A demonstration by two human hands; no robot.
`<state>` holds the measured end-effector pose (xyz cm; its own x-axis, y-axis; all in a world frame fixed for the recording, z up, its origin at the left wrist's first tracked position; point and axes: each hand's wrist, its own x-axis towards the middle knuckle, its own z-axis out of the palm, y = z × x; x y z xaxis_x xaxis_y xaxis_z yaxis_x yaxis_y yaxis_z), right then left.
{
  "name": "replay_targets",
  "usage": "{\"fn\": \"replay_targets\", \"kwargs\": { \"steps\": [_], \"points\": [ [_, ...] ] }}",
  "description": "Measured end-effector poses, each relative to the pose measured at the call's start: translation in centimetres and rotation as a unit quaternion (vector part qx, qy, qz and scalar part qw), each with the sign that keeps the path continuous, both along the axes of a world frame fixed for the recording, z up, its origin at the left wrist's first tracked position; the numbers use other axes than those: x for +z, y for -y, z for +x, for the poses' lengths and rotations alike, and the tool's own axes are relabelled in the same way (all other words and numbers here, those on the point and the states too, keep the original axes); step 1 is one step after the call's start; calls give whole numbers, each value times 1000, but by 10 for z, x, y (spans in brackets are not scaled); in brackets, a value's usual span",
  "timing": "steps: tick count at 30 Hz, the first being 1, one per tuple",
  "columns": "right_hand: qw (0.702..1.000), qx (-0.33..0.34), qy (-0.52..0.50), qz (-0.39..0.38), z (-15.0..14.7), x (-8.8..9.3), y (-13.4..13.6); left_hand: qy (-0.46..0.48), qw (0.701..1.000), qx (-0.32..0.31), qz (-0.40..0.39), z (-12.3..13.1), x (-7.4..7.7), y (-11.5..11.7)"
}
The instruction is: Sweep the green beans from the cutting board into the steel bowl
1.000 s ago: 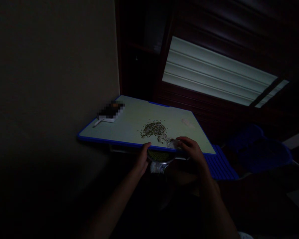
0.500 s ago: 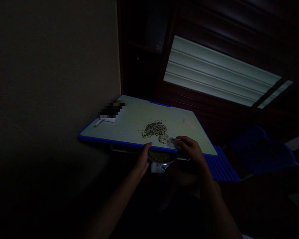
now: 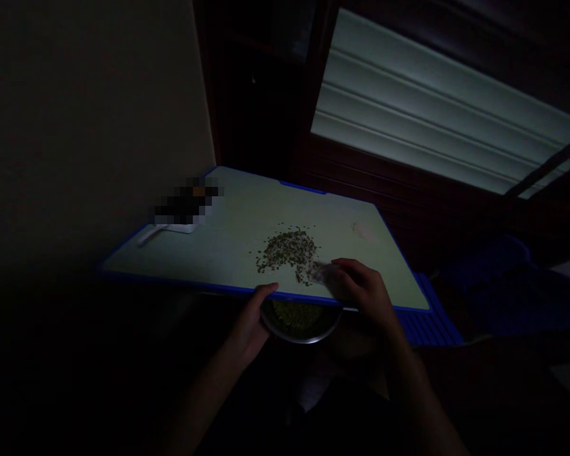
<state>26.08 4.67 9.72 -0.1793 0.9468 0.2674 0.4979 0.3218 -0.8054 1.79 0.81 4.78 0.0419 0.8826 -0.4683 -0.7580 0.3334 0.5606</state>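
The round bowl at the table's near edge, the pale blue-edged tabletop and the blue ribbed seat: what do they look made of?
Round bowl: probably smooth, polished metal; its rim shines silvery. Pale blue-edged tabletop: possibly satin plastic or laminate; it looks flat and even. Blue ribbed seat: likely moulded plastic, given its parallel ridges; too dark to judge finish.

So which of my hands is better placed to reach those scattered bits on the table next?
Probably your right hand: it's over the table, close to the scattered bits, seemingly holding a pale thing, too dim to identify. Your left hand is at the near edge, beside the bowl.
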Motion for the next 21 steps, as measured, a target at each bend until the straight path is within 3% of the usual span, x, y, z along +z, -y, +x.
{"fn": "replay_targets", "kwargs": {
  "steps": [3,11,21],
  "points": [
    [1000,-3,7,-1,-3,0,2,10,1000,-9,-10,-4,-9,-2],
    [1000,1,28,-10,-2,3,4,-10,999,48,-19,-1,-36,-8],
    [998,46,34,17,-7,12,9,-41,996,23,-73,-4,-43,-9]
  ]
}}
